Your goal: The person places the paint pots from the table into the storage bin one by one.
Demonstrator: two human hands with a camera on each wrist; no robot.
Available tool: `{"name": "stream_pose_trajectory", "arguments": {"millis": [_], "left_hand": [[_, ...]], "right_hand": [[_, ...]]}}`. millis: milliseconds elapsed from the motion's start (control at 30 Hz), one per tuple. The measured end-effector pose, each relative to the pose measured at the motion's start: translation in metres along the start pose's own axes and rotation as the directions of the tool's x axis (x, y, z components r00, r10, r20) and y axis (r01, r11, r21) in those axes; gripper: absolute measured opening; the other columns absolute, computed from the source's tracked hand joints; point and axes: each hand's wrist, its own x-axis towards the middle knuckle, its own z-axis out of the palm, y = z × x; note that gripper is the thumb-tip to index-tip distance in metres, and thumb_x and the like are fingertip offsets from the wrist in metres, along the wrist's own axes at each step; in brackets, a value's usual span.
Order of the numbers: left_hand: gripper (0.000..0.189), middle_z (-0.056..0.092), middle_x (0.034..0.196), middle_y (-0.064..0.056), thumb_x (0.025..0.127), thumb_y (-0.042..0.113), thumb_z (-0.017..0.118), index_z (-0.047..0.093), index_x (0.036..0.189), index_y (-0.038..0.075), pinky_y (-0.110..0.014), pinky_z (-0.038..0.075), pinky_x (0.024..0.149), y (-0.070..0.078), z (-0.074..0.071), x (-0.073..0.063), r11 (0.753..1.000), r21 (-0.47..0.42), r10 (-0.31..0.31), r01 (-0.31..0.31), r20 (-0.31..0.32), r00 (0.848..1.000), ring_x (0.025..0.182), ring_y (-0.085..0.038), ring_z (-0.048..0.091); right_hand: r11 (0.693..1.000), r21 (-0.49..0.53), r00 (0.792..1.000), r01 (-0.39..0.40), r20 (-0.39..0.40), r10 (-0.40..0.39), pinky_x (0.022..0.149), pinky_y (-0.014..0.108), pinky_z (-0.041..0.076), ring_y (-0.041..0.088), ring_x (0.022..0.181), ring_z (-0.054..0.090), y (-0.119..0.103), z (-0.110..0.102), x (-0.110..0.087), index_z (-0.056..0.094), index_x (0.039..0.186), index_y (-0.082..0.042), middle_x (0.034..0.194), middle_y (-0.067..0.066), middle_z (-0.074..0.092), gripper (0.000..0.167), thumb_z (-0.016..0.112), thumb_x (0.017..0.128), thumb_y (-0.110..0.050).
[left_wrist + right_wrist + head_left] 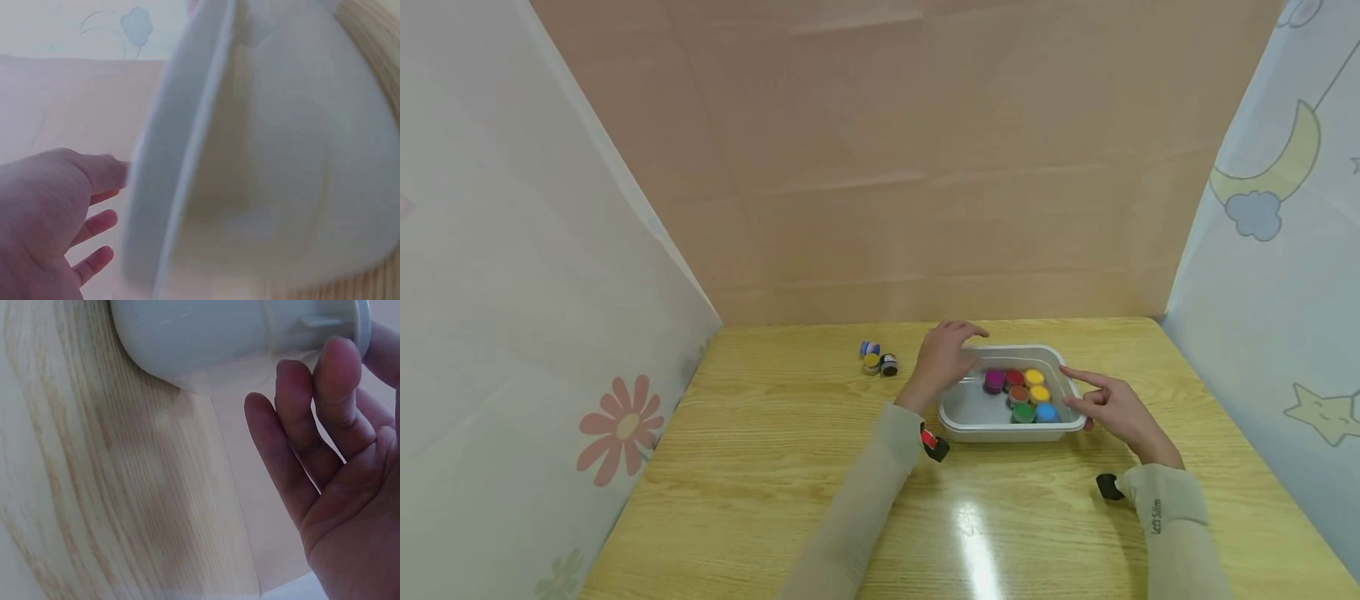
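A white plastic tub (1011, 435) stands on the table, with several small paint pots inside, among them purple (995, 382), green (1023, 413) and light blue (1047, 413) ones. My right hand (1116, 410) pinches the tub's right rim. In the right wrist view, fingertips (337, 365) press the outer wall under the lip, and the thumb is mostly hidden behind it. My left hand (942, 362) hovers at the tub's left end, fingers loosely bent and spread. In the left wrist view that hand (47, 215) is beside the blurred rim, holding nothing visible.
Left of the tub, three more pots stand close together on the wooden table (760, 433): blue (870, 348), yellow-lidded (871, 364) and black (888, 365). A brown paper wall (925, 167) rises behind the table, with patterned white sheets (1285, 333) on both sides.
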Motion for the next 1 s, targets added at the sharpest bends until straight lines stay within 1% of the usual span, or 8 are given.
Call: {"name": "stream_pose_trajectory", "arguments": {"millis": [100,233,400,533,667,800,867,1000], "left_hand": [[0.038,0.062,0.142,0.007,0.098,0.029,0.074,0.066,0.135,0.030,-0.046,0.044,0.114,-0.017,-0.007,-0.006,0.997,-0.065,-0.041,0.037,-0.050,0.998,0.137,-0.018,0.053],[0.040,0.062,0.143,0.003,0.098,0.025,0.073,0.065,0.137,0.025,-0.048,0.043,0.115,-0.045,-0.018,-0.019,0.989,-0.130,-0.080,0.067,-0.099,0.992,0.137,-0.022,0.053],[0.041,0.064,0.142,-0.002,0.095,0.020,0.077,0.067,0.135,0.020,-0.054,0.045,0.111,-0.079,-0.024,-0.035,0.983,-0.150,-0.126,0.102,-0.157,0.980,0.134,-0.029,0.055],[0.041,0.064,0.140,-0.005,0.094,0.019,0.078,0.068,0.133,0.018,-0.061,0.044,0.108,-0.098,-0.024,-0.048,0.976,-0.156,-0.180,0.152,-0.183,0.966,0.130,-0.034,0.057],[0.043,0.064,0.141,-0.008,0.093,0.018,0.079,0.067,0.134,0.015,-0.065,0.040,0.109,-0.112,-0.024,-0.061,0.962,-0.196,-0.225,0.190,-0.179,0.958,0.130,-0.037,0.055],[0.047,0.063,0.142,-0.009,0.092,0.019,0.081,0.066,0.136,0.013,-0.065,0.036,0.112,-0.123,-0.023,-0.067,0.951,-0.222,-0.251,0.216,-0.141,0.958,0.132,-0.037,0.052],[0.049,0.064,0.142,-0.008,0.090,0.019,0.082,0.066,0.136,0.013,-0.063,0.036,0.113,-0.128,-0.022,-0.069,0.951,-0.212,-0.254,0.226,-0.119,0.960,0.132,-0.036,0.052],[0.050,0.068,0.137,-0.007,0.088,0.018,0.084,0.068,0.135,0.014,-0.058,0.036,0.114,-0.136,-0.018,-0.071,0.959,-0.162,-0.248,0.231,-0.094,0.964,0.129,-0.033,0.055]], "right_hand": [[1.000,0.001,1.000,0.001,-0.001,-0.001,0.050,0.037,0.034,0.033,0.055,0.055,0.001,0.000,0.000,0.043,0.157,-0.006,0.057,0.012,0.056,0.066,0.069,0.101,-0.029],[1.000,0.014,1.000,0.007,0.002,-0.007,0.049,0.036,0.035,0.034,0.055,0.055,0.001,0.001,0.000,0.043,0.157,-0.006,0.057,0.015,0.056,0.065,0.070,0.101,-0.027],[1.000,0.015,1.000,0.005,0.004,-0.005,0.051,0.037,0.037,0.034,0.056,0.057,0.000,0.002,-0.001,0.043,0.157,-0.007,0.056,0.015,0.056,0.066,0.069,0.101,-0.028],[1.000,0.013,1.000,0.001,0.001,-0.001,0.050,0.036,0.036,0.034,0.056,0.057,-0.001,0.000,-0.001,0.042,0.157,-0.006,0.057,0.011,0.057,0.066,0.069,0.102,-0.029],[1.000,0.021,1.000,-0.001,-0.001,0.001,0.048,0.035,0.034,0.033,0.054,0.055,-0.001,-0.001,-0.002,0.042,0.157,-0.005,0.056,0.011,0.056,0.065,0.069,0.102,-0.026],[1.000,0.021,1.000,-0.013,0.001,0.013,0.049,0.034,0.036,0.033,0.055,0.057,-0.001,-0.001,-0.002,0.041,0.158,-0.006,0.056,0.011,0.057,0.065,0.069,0.102,-0.026],[1.000,0.016,1.000,-0.017,0.004,0.017,0.052,0.034,0.038,0.033,0.057,0.058,-0.001,-0.001,-0.002,0.041,0.158,-0.006,0.057,0.010,0.058,0.066,0.068,0.102,-0.026],[1.000,0.014,1.000,-0.010,0.001,0.010,0.052,0.033,0.039,0.033,0.057,0.059,-0.001,0.000,0.000,0.042,0.158,-0.007,0.057,0.010,0.058,0.065,0.069,0.102,-0.028]]}}
